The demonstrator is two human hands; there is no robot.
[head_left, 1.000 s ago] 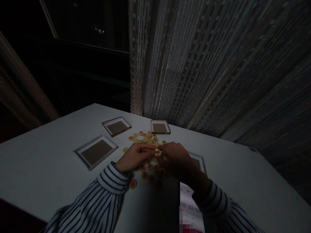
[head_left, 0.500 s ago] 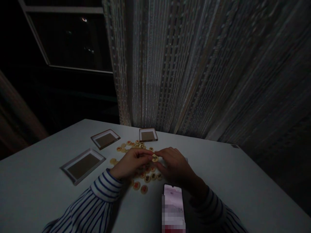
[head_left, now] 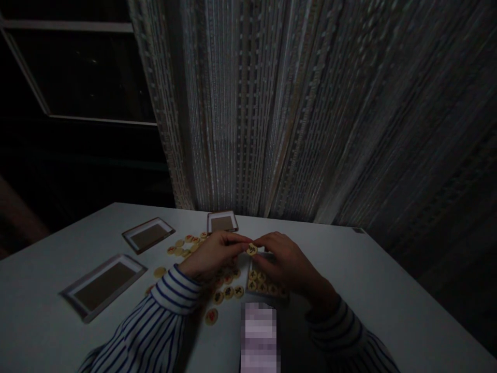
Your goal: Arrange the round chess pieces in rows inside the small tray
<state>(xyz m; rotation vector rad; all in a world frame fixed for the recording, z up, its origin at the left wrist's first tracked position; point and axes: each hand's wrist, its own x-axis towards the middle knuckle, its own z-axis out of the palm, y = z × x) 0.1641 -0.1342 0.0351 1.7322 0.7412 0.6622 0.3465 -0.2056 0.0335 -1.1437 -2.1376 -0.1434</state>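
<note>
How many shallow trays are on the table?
4: near left tray, far left tray, far middle tray, and the disc-holding tray, partly hidden by the right hand.

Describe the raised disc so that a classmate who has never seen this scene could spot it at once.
Over the white table, find the left hand and right hand. At their fingertips is the pale disc with a black character. It is held up, while the other visible discs lie below.

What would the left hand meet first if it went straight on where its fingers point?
The left hand would first meet the round, pale-yellow piece with a black marking at its fingertips, then probably the right hand; depth is unclear.
</note>
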